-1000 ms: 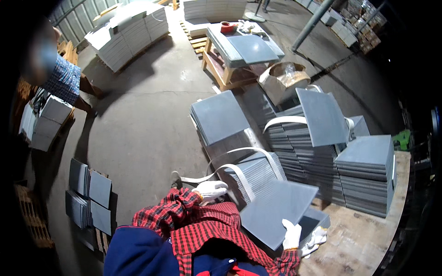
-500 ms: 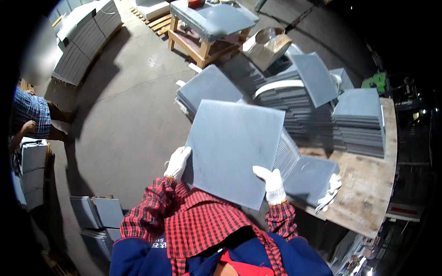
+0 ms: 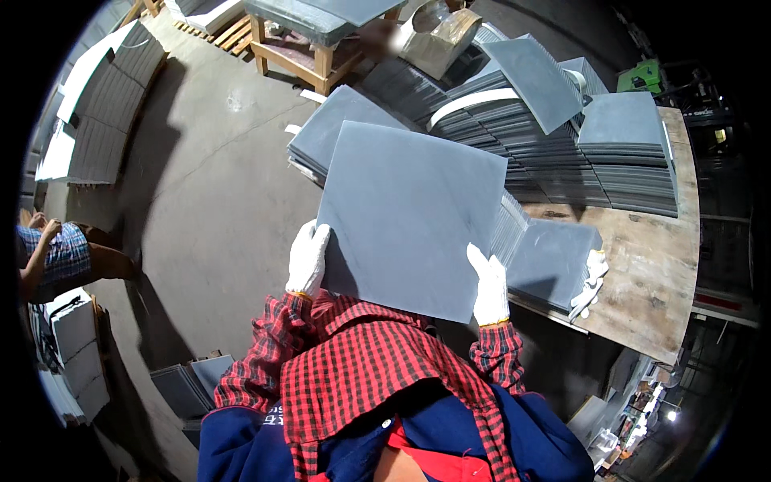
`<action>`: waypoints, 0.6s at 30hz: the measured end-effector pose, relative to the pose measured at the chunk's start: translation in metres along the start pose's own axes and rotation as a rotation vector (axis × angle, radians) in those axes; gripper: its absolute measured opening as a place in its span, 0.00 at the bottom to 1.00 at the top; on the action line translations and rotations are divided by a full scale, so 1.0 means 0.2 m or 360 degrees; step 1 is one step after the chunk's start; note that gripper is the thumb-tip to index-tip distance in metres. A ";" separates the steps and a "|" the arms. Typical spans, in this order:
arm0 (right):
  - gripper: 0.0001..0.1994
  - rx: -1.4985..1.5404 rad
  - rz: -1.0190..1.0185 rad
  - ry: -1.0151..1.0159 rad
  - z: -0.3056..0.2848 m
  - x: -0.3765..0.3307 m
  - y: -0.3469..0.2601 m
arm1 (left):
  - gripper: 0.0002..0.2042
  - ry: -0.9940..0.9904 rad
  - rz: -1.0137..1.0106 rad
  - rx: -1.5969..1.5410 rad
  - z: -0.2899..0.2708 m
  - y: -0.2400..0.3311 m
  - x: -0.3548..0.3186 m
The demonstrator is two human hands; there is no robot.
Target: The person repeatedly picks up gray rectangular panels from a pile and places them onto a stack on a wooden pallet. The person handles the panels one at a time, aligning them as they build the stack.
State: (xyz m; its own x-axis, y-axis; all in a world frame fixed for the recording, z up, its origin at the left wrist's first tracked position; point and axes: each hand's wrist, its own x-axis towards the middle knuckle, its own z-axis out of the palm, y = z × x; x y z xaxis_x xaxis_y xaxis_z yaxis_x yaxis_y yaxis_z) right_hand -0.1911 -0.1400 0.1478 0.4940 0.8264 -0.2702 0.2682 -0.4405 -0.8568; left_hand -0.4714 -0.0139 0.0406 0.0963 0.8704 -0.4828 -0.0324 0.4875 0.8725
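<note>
Left hand and right hand, gloved, each closed on a side edge of the grey slab held chest-high near the stacks: edge-only grip could slip and drop it; slab flat, square, matte, faintly veined.

Open brown cardboard box at top, behind tile stacks; green box-like object upper right.
</note>
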 end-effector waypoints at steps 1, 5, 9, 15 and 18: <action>0.19 0.0005 -0.0022 0.0017 -0.03 0.03 0.04 | 0.20 -0.0005 0.0004 0.0010 0.05 0.01 0.02; 0.20 0.0224 0.0138 0.0167 -0.20 0.25 0.08 | 0.20 -0.0012 0.0006 0.0064 0.33 0.08 0.14; 0.26 0.0388 0.0245 0.0262 -0.47 0.51 0.17 | 0.19 -0.0052 0.0073 -0.0068 0.67 0.12 0.20; 0.26 0.0217 0.0117 0.0179 -0.87 0.90 0.55 | 0.18 -0.0159 0.0077 -0.0106 1.14 0.27 0.31; 0.28 -0.0466 0.0004 0.0052 -0.99 0.99 0.39 | 0.19 -0.0188 0.0082 -0.0007 1.29 0.36 0.41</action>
State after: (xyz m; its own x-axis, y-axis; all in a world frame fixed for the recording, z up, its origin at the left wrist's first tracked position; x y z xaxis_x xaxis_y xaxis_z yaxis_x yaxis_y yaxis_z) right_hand 0.0912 -0.0806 0.1140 0.5203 0.8154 -0.2539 0.4917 -0.5291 -0.6916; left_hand -0.2090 0.0746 0.0827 0.2108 0.8804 -0.4248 -0.0444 0.4428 0.8955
